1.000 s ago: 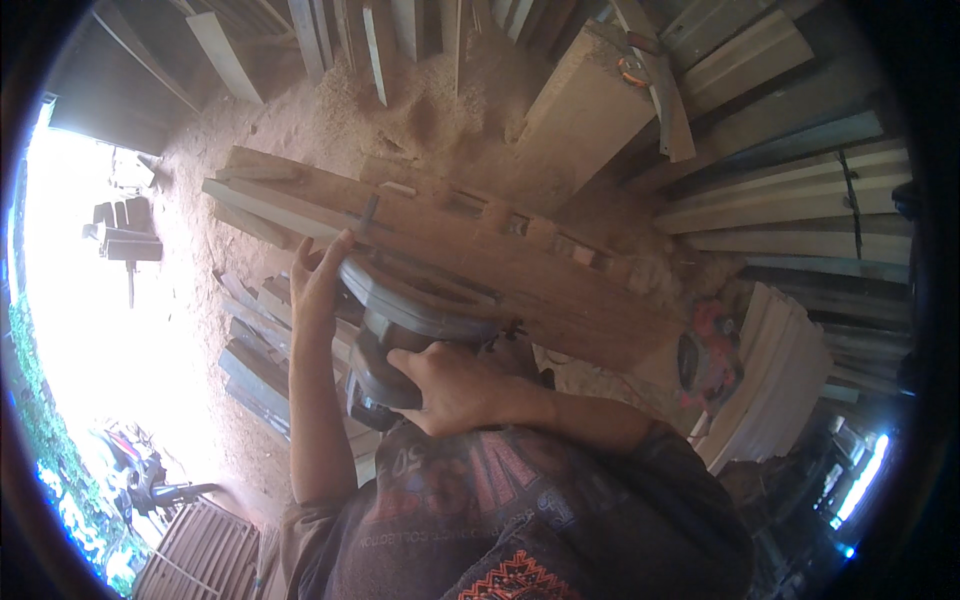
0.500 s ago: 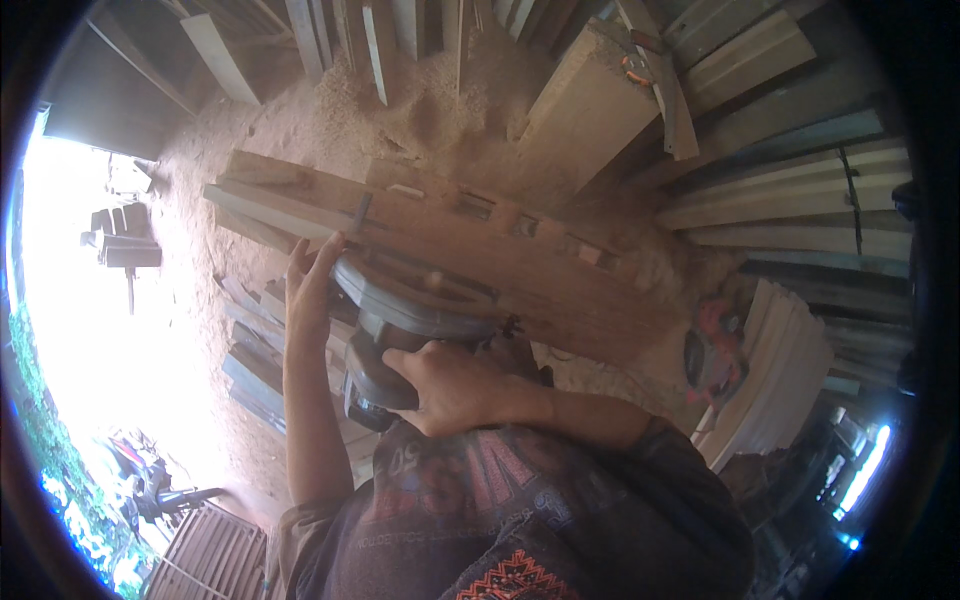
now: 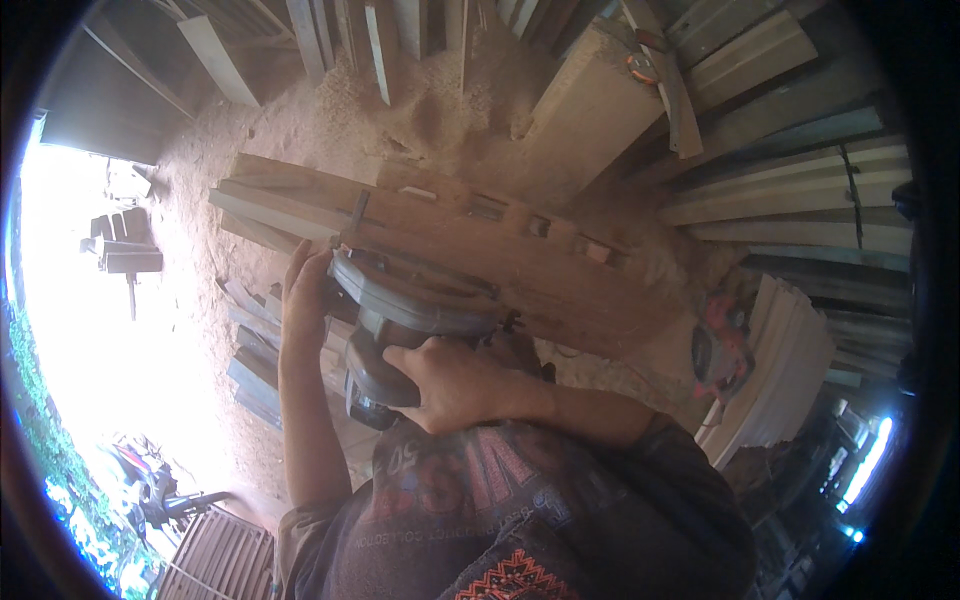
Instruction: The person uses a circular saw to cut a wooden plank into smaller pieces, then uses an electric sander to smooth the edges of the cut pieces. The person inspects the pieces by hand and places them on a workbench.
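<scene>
Grey power tool [image 3: 412, 308] at the near edge of the worktop [image 3: 590, 308], close to the person's shirt [image 3: 600, 510]; whether it rests there, cannot tell. Right hand [image 3: 455, 382]: fingers wrapped on the tool's dark rear part. Left hand [image 3: 308, 285]: fingers bent at the tool's left end, partly hidden, so grip unclear. Looks heavy, stiff, hard-cased, perhaps slick with dust; best held at the rear part, other hand steadying.

Around: metal bar [image 3: 357, 210] near the left hand, across the worktop; boards [image 3: 275, 210] at its left end; red machine [image 3: 722, 345] at its right end, likely blocking that side. Tape measure [image 3: 641, 68] well beyond the far edge.
</scene>
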A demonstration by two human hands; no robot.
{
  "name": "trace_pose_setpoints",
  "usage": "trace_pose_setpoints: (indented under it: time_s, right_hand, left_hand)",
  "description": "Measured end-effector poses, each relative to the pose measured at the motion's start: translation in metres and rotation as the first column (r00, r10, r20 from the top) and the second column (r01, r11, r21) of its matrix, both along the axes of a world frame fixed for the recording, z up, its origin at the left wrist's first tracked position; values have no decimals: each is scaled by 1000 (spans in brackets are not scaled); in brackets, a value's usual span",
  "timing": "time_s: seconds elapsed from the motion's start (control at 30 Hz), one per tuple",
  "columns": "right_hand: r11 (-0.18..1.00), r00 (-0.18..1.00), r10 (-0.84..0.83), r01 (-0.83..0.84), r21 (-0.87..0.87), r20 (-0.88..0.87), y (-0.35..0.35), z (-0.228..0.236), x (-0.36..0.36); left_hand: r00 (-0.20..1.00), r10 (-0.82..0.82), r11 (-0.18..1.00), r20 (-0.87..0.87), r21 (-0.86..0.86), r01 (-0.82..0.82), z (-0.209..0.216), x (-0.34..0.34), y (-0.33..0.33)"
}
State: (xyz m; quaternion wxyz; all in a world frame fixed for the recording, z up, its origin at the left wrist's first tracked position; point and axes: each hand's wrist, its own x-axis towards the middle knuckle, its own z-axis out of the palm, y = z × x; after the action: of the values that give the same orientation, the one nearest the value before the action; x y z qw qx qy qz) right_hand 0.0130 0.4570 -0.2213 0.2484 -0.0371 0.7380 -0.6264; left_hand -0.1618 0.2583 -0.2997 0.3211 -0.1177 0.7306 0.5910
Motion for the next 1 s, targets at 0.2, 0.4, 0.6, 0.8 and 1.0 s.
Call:
trace_pose_setpoints:
  time_s: [0.2,0.4,0.6,0.8,1.0]
  right_hand:
    - [999,999,-31,31,-16,-17,-6,-6,1]
    - [996,992,-85,83,-31,-90,-13,-14,0]
    - [995,990,-94,91,-27,-103,-19,-17,-10]
    - [992,979,-127,124,-30,-161,-22,-31,-8]
    - [993,990,-114,114,5,-81,-32,-13,-16]
  left_hand:
    - [977,-214,973,-10,90,214,-4,-8,-20]
    - [980,-96,984,-172,134,120,-15,6,-23]
    - [904,-313,934,-291,-268,237,-31,-13,-32]
    - [927,-218,948,-306,-291,127,-50,-8,-31]
    - [867,-261,927,-424,-360,102,-36,-6,-33]
